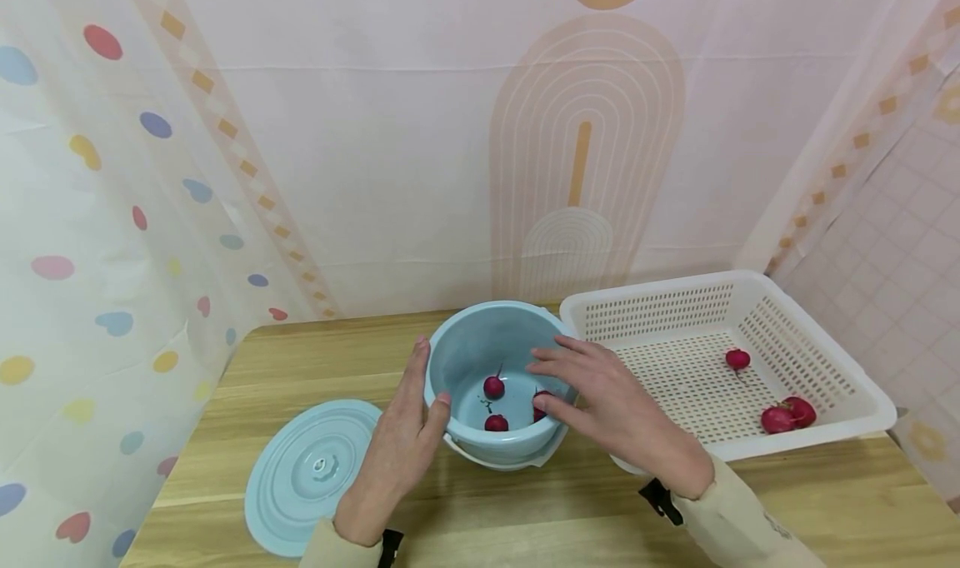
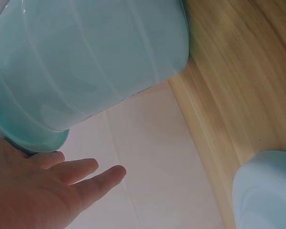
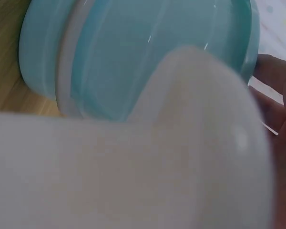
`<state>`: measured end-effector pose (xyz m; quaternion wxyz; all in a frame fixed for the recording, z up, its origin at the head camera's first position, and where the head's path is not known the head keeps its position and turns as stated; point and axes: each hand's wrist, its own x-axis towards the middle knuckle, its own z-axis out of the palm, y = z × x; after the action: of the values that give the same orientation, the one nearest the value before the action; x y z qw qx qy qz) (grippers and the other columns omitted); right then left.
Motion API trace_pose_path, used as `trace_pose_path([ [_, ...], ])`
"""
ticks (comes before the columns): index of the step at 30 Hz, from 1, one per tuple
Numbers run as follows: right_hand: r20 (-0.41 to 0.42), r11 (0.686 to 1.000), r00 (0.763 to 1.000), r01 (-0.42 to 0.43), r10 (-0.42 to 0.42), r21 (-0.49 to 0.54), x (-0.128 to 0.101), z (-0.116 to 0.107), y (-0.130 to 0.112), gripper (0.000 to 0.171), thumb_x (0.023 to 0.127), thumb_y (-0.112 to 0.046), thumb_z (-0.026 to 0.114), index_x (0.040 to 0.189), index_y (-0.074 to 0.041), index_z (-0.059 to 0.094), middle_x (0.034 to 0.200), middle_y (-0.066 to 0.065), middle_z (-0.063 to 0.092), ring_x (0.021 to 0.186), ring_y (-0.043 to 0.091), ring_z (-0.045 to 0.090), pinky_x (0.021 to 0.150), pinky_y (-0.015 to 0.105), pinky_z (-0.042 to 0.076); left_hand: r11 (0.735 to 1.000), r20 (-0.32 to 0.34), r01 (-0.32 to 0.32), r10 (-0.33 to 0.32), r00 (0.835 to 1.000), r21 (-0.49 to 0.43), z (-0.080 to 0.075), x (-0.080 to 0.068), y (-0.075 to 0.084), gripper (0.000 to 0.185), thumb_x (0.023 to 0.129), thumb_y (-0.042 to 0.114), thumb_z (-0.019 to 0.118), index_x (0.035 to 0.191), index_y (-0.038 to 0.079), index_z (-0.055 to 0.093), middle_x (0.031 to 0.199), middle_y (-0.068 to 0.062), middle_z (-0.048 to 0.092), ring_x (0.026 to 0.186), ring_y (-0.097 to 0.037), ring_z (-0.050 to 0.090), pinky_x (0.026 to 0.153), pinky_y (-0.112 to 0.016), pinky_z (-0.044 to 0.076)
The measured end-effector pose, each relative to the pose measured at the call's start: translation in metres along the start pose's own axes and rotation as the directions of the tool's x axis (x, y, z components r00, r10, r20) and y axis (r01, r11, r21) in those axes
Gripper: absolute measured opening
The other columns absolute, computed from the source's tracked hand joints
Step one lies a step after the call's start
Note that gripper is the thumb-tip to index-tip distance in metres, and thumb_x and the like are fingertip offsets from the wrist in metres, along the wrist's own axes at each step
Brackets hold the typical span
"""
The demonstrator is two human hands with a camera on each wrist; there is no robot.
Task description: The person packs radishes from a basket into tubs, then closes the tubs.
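Wooden table [image 1: 787,501] (patterned curtain [image 1: 375,135] behind)

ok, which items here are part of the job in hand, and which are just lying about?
In the work:
- blue bowl, left hand flat against its side, right hand over its rim
- radishes in the bowl
- white basket holding three radishes

Lying about:
- blue lid on the table
- patterned curtain
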<state>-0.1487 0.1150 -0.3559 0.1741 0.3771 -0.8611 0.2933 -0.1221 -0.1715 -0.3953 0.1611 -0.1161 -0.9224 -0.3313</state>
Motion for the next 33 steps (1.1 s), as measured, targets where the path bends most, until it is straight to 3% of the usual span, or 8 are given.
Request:
trace_pose_path([
  [8,-0.021,0.998,0.997,-0.07,0.07,0.002,-0.018,-0.017,0.003,0.042,0.095,-0.033,0.076,0.131,-0.013,0.072,0.148,0.002,0.06,0.149,0.033,0.039,0.118,0.06,0.031,1.0,-0.008,-0.026,0.026,1.0,-0.004,-0.001,0.0,0.001,0.071,0.108,0.034,0.048,0.166,0.005,0.017,0.171,-0.013,0.022,0.152,-0.035,0.03,0.117,-0.057,0.033],
  [11,-0.057,0.998,0.997,-0.057,0.055,-0.031,-0.026,-0.022,0.006,0.043,0.095,-0.034,0.075,0.132,-0.014,0.071,0.147,0.0,0.061,0.147,0.03,0.043,0.119,0.055,0.032,1.0,-0.004,-0.019,0.019,1.0,-0.002,-0.002,0.0,0.001,0.071,0.108,0.034,0.048,0.166,0.006,0.017,0.171,-0.013,0.022,0.152,-0.035,0.032,0.116,-0.057,0.034],
  [19,-0.174,0.995,0.983,0.039,-0.055,-0.094,-0.047,-0.038,0.024,0.04,0.097,-0.033,0.072,0.131,-0.011,0.071,0.135,0.003,0.068,0.133,0.03,0.056,0.122,0.028,0.025,1.0,-0.001,-0.005,0.005,1.0,-0.006,-0.004,-0.002,0.0,0.072,0.108,0.033,0.049,0.167,0.01,0.015,0.171,-0.01,0.021,0.152,-0.035,0.031,0.116,-0.057,0.034],
  [26,-0.233,0.986,0.97,0.035,-0.073,-0.16,-0.066,-0.055,0.05,0.045,0.102,-0.043,0.063,0.128,-0.007,0.072,0.13,0.009,0.07,0.124,0.035,0.06,0.119,0.023,0.027,1.0,0.015,0.012,-0.012,1.0,-0.011,-0.005,-0.003,0.001,0.071,0.108,0.027,0.049,0.167,0.011,0.014,0.172,-0.009,0.019,0.153,-0.035,0.03,0.117,-0.059,0.033],
  [31,-0.239,0.982,0.97,0.003,-0.049,-0.189,-0.076,-0.066,0.065,0.04,0.096,-0.033,0.072,0.126,-0.005,0.072,0.127,0.011,0.071,0.119,0.036,0.063,0.116,0.017,0.025,1.0,0.02,0.012,-0.012,1.0,-0.008,-0.007,-0.004,0.001,0.07,0.108,0.026,0.048,0.167,0.011,0.013,0.172,-0.01,0.018,0.153,-0.036,0.029,0.117,-0.059,0.032],
  [33,-0.228,0.979,0.973,-0.02,-0.027,-0.203,-0.08,-0.07,0.071,0.04,0.096,-0.031,0.073,0.126,-0.005,0.071,0.127,0.012,0.071,0.119,0.036,0.063,0.115,0.022,0.03,1.0,0.02,0.014,-0.013,1.0,-0.008,-0.007,-0.004,0.001,0.07,0.108,0.027,0.047,0.167,0.011,0.013,0.172,-0.009,0.018,0.153,-0.036,0.029,0.117,-0.059,0.032],
])
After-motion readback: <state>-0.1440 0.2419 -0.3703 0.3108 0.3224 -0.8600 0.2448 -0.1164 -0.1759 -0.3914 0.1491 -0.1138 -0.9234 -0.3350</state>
